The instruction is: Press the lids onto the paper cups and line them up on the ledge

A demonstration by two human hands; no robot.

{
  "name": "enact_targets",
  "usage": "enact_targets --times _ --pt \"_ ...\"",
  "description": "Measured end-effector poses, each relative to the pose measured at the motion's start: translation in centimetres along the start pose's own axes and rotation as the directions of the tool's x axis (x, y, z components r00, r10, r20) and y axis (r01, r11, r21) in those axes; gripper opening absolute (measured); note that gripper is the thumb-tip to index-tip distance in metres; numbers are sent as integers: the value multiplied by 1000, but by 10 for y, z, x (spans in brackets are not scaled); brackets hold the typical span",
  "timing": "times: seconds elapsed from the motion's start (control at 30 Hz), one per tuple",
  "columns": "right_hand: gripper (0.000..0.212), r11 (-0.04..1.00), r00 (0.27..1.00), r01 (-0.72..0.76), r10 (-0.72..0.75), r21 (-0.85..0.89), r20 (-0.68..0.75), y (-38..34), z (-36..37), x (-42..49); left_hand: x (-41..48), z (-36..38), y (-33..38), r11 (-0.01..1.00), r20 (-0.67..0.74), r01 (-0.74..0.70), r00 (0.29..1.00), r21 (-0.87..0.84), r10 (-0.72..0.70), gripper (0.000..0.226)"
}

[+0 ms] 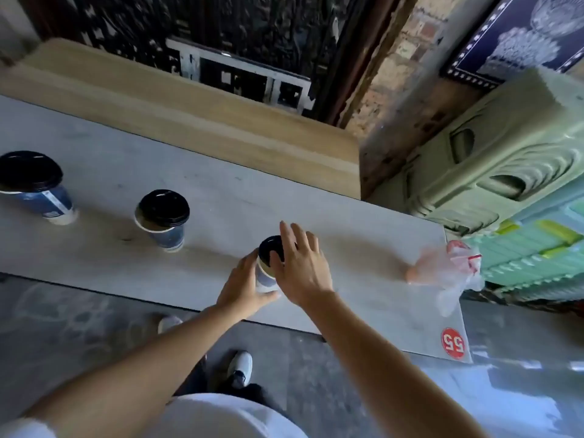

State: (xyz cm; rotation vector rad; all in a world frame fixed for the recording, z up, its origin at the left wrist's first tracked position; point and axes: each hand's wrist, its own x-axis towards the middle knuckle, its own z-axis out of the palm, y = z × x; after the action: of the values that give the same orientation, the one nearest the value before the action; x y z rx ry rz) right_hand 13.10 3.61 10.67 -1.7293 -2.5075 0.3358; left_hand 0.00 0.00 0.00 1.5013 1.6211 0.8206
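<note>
The head view is showing a blue paper cup [264,279] being held upright on the grey ledge [221,197], near its front edge and right of the middle. The cup's side is being gripped by the left hand [241,287], whose fingers are wrapped around the wall with the thumb lying near the base. A black lid [271,249] is being covered from above by the right hand [303,267], which is spread flat with its fingers apart, the palm resting over the lid's right part; whether the lid is fully seated cannot be told, since part of the rim is being hidden by the hand. To the left, a second cup [166,230] is being seen standing apart on the same ledge, its black lid [164,207] sitting askew so that a crescent of pale rim is being left exposed. Further left, close to the frame's edge, a third cup [47,202] is standing under a black lid [30,170] that is looking level. At the ledge's right end, a crumpled clear plastic bag [448,273] is lying, and a round red sticker [453,343] marked 55 is being shown on the near corner. Behind the ledge, a wooden board [177,105] is running along its length, and a pale green plastic crate [505,147] is being seen beyond the right end.
</note>
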Motion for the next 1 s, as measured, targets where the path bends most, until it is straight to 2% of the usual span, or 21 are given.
enact_targets --times 0.1,0.17,0.27,0.4,0.53,0.67,0.83,1.0 --pt "51 993 990 112 -110 -25 85 9 12 6 1 6 -2 999 31 39 999 -23 -38 101" --pt "47 994 986 109 -108 0 124 10 19 5 4 10 -3 997 25 64 998 -32 -63 97" --pt "53 993 982 116 -119 28 145 10 24 7 10 8 -2 997 -10 62 998 -42 -62 84" --pt "58 978 987 32 -63 206 145 17 22 12 6 9 -4 994 -59 56 996 -95 -62 78" --pt "59 939 970 -71 -14 338 244 19 20 12 3 12 -5 988 -69 59 995 -145 -69 79" --pt "61 917 975 -95 8 386 220 23 13 13 4 16 -3 984 -87 49 994 -169 -64 79" --pt "64 883 1000 -22 15 470 17 31 2 17 8 13 0 980 -106 31 993 -197 -53 74" --pt "60 926 994 71 -98 371 54 27 10 13 9 17 -3 981 -101 56 992 -187 -76 74"
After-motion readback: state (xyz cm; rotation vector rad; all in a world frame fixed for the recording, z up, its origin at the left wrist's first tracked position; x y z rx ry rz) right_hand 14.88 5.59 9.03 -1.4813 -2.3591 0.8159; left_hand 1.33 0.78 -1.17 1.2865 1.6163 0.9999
